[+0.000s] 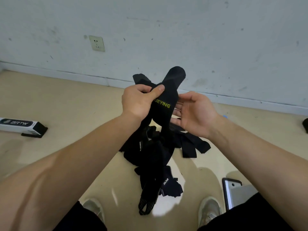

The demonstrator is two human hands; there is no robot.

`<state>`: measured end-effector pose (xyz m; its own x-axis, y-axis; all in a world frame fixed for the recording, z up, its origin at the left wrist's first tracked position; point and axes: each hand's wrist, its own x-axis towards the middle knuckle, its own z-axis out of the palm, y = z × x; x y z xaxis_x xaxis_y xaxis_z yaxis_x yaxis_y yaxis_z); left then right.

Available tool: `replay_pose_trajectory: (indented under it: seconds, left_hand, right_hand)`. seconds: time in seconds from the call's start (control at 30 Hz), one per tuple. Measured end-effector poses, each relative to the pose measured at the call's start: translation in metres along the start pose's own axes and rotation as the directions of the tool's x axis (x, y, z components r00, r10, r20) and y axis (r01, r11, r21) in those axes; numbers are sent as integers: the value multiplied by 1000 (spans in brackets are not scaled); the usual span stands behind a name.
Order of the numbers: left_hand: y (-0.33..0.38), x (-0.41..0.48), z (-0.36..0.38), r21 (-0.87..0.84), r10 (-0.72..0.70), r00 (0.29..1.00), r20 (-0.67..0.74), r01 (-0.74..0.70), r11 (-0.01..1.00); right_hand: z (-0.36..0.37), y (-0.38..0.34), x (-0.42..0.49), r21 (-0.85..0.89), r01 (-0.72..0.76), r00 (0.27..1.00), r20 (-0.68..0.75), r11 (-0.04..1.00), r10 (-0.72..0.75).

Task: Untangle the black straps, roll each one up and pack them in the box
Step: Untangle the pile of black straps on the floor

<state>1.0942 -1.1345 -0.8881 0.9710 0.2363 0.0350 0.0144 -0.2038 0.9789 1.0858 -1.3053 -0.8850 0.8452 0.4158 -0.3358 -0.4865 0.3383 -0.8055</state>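
Two bare forearms stretched forward over the black strap pile [160,152] on the floor. Left hand [140,101] raised above the pile, fingers curled and thumb pressed down, pinching a black strap with yellow lettering [164,104]. Right hand [195,112] just right of that strap, palm turned inward, fingers loosely spread behind the fabric, gripping nothing firmly. White box [18,124] lying far left of the pile, well apart.
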Motion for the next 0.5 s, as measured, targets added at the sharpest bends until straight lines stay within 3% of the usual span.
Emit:
replay_pose_trajectory:
  seconds: [0.1, 0.2, 0.33, 0.5]
  left_hand:
    - [-3, 3, -1, -77, -70, 997, 26, 72, 994]
    - [-4, 7, -2, -104, -122, 987, 100, 133, 986]
    - [-15, 22, -17, -92, -138, 989, 59, 143, 985]
    - [-21, 27, -28, -161, -166, 974, 157, 191, 968]
  right_hand:
    - [-4, 8, 1, -91, 26, 1000, 12, 996, -25]
    - [-4, 18, 9, -264, 72, 983, -145, 962, -113]
    - [-14, 11, 13, -264, 77, 950, -274, 961, -152]
    - [-21, -4, 12, -286, 106, 933, -304, 952, -195]
